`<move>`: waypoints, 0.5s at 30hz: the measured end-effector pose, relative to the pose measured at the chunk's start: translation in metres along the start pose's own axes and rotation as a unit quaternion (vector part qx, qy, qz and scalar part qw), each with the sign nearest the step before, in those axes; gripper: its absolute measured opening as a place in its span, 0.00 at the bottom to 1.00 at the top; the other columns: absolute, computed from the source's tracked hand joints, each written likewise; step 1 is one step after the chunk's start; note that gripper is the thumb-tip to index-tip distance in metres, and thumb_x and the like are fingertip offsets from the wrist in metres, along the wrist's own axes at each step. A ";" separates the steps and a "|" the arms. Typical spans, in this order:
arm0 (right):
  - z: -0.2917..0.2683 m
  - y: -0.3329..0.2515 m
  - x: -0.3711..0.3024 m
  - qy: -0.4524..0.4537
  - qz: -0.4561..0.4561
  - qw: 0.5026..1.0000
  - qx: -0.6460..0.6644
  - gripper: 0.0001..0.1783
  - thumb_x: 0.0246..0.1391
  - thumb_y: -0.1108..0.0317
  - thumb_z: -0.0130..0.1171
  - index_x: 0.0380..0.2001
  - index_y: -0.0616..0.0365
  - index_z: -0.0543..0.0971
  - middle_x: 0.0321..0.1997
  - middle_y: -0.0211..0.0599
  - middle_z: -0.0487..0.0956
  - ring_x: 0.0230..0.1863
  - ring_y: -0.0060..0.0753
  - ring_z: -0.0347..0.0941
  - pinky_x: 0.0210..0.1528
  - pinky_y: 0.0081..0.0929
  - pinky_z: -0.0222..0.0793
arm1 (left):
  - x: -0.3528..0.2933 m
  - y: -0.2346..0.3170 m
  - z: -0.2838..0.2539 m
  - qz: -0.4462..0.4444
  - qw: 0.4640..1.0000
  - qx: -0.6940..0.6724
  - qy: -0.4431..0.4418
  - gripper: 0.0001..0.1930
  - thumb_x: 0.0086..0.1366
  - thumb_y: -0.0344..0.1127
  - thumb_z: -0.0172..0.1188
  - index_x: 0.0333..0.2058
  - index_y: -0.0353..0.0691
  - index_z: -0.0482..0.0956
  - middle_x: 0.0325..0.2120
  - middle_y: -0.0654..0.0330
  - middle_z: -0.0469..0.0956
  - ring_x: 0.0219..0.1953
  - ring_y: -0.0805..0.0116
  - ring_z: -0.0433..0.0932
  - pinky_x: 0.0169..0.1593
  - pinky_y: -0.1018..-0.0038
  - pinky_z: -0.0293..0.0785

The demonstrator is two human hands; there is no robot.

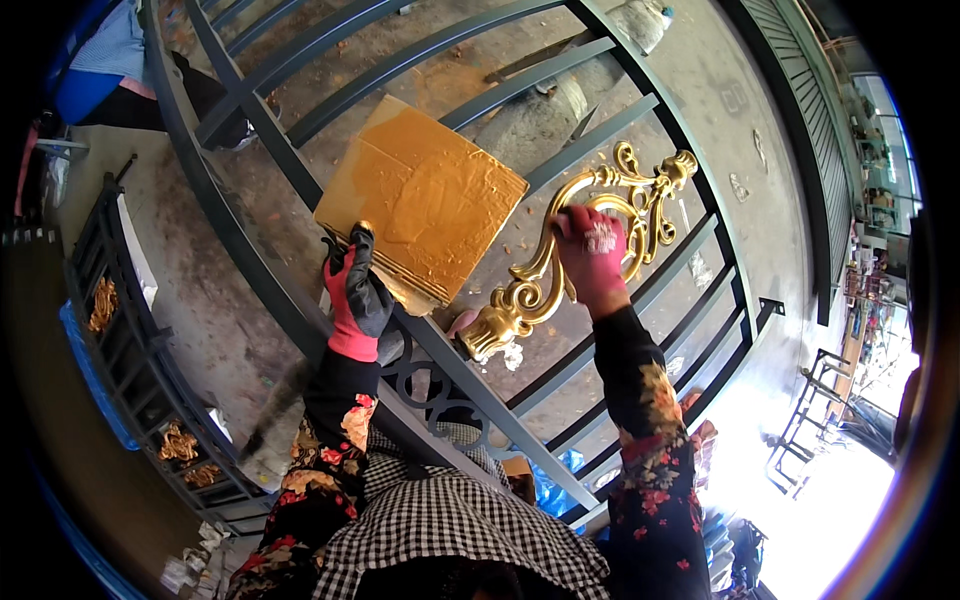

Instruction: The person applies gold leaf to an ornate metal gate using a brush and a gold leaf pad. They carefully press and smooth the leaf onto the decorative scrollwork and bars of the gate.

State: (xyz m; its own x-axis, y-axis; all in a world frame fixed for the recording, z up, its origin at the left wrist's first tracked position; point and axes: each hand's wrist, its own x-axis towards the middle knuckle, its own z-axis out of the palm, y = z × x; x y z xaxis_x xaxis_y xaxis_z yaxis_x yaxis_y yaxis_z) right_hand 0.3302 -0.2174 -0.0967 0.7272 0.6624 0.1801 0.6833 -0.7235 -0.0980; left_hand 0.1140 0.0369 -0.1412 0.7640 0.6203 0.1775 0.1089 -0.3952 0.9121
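My left hand (358, 295), in a red and black glove, is closed on the lower left edge of a flat piece of cardboard (430, 190). Wet-looking gold paint covers most of the cardboard's face, and a fingertip of the glove is gold too. Further right, my right hand (592, 250), in a red glove, has its fingers wrapped round a bar of a gold scrollwork ornament (540, 285). The ornament slants across the bars of a dark grey metal frame (440, 365). Whether the right fingers also hold something small is hidden.
Below the frame lies a stained concrete floor (210, 300). At the left stands another dark metal panel (110, 330) with gold ornaments. A person's blue and black clothing (105, 75) shows at the far left. Slatted dark metal (800, 110) lies at the right, with black metal racks (810, 420) beyond.
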 end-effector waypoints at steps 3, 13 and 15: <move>-0.005 -0.004 0.010 0.018 0.033 0.999 0.009 0.10 0.53 0.57 0.57 0.25 0.50 0.76 0.25 0.40 0.78 0.29 0.48 0.75 0.34 0.44 0.66 | 0.004 0.006 -0.002 -0.002 1.000 -0.030 0.001 0.22 0.62 0.26 0.51 0.55 0.31 0.71 0.50 0.44 0.74 0.52 0.47 0.74 0.58 0.61 0.66; 0.010 -0.002 -0.003 0.044 0.014 0.999 -0.010 0.11 0.55 0.56 0.57 0.27 0.50 0.76 0.26 0.41 0.78 0.30 0.49 0.75 0.36 0.43 0.65 | 0.006 0.008 -0.005 0.149 0.980 0.131 -0.002 0.19 0.64 0.26 0.50 0.54 0.32 0.71 0.51 0.49 0.74 0.54 0.54 0.72 0.58 0.65 0.65; 0.005 -0.003 0.011 0.027 0.055 0.998 -0.013 0.11 0.56 0.56 0.56 0.26 0.50 0.76 0.25 0.41 0.78 0.30 0.49 0.75 0.36 0.43 0.66 | 0.008 0.011 -0.007 0.146 0.981 0.131 -0.001 0.21 0.61 0.24 0.51 0.54 0.31 0.72 0.50 0.45 0.74 0.54 0.48 0.72 0.59 0.62 0.65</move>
State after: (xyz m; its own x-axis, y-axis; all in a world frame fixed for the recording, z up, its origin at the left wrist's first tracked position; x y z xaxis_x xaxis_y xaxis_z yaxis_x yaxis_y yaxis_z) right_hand 0.3363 -0.2066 -0.0990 0.7927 0.5679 0.2217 0.5972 -0.7965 -0.0950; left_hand 0.1168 0.0418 -0.1274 0.7883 0.4540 0.4153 0.0449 -0.7156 0.6970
